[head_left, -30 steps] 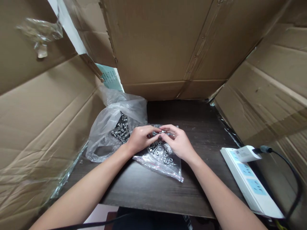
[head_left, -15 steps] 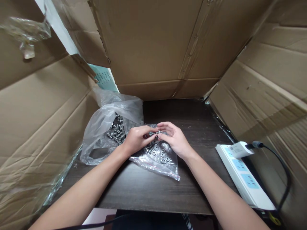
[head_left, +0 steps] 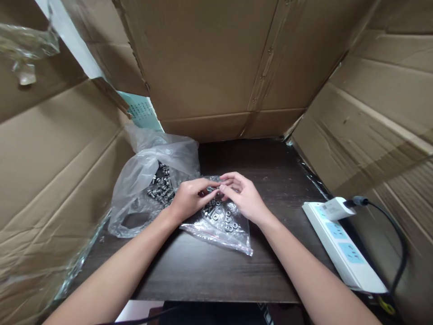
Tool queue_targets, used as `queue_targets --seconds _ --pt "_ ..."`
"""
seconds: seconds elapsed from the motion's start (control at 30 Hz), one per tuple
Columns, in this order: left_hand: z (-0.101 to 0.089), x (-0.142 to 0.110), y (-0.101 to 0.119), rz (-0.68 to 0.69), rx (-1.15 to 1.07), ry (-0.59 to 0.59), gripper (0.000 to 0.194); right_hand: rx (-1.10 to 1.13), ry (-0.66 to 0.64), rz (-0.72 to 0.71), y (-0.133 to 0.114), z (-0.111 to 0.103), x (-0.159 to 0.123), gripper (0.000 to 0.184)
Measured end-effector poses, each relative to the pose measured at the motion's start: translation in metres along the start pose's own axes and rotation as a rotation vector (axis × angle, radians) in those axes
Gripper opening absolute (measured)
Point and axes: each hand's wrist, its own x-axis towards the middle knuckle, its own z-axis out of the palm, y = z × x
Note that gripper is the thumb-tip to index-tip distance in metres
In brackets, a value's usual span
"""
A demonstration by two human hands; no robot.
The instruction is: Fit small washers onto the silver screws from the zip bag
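My left hand (head_left: 191, 195) and my right hand (head_left: 244, 197) meet at their fingertips above a clear zip bag (head_left: 223, 241). The fingers of each are pinched, and whatever small part sits between them is too small to make out. On the zip bag lie several loose metal nuts (head_left: 215, 217) and washers, with a bolt (head_left: 211, 212) among them, partly covered by my hands. Left of my left hand, a larger translucent plastic bag (head_left: 128, 189) lies with its mouth spread, showing a heap of metal bolts (head_left: 161, 188) inside.
Cardboard walls (head_left: 216, 58) enclose the dark wooden table (head_left: 189, 271) at the back and both sides. A white power strip (head_left: 348, 253) with a plugged-in adapter (head_left: 334, 208) and black cable (head_left: 399, 230) stands along the right edge.
The fingertips of my right hand have closed in more tightly against those of my left. The whole view has shifted slightly; the bags lie as before.
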Motion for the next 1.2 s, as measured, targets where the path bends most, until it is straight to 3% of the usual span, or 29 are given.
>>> queue_targets --seconds 0.13,0.27,0.37,0.47,0.63,0.7,0.8,0.97,1.1,1.2 --pt "-0.0005 0.0007 0.001 -0.004 0.013 0.018 0.012 -0.181 0.086 -0.016 0.001 -0.0014 -0.0007 0.025" --pt "-0.0003 0.001 0.0023 0.003 0.004 0.003 0.014 -0.105 -0.012 -0.101 -0.0002 -0.0024 -0.0013 0.032" --pt "-0.0002 0.0008 0.0026 0.002 0.024 -0.005 0.013 -0.154 0.031 -0.053 0.0 -0.0027 -0.0016 0.022" --pt "-0.0002 0.0006 0.0017 -0.014 0.032 0.005 0.012 -0.165 0.089 -0.023 -0.0001 -0.0027 -0.0013 0.025" --pt "0.0 0.0004 0.0007 -0.004 0.02 -0.002 0.013 -0.024 -0.04 -0.051 -0.0011 -0.0016 -0.0013 0.033" --pt "0.0002 0.0005 0.0008 -0.003 0.034 0.001 0.012 -0.11 0.002 -0.018 -0.001 -0.0011 -0.0017 0.022" --pt "0.0003 0.0005 0.0011 -0.007 0.043 0.02 0.012 -0.206 0.094 -0.027 -0.0011 -0.001 -0.002 0.024" --pt "0.0008 -0.0002 0.0013 0.005 0.015 -0.013 0.013 -0.101 -0.029 -0.084 -0.0034 -0.0026 -0.0025 0.033" --pt "0.0014 0.0002 0.0007 -0.022 0.032 -0.004 0.012 -0.264 0.092 -0.039 -0.0035 -0.0024 -0.0037 0.023" --pt "0.001 0.0002 0.0006 -0.04 0.024 -0.007 0.012 -0.179 0.085 -0.087 -0.0027 -0.0015 -0.0026 0.028"
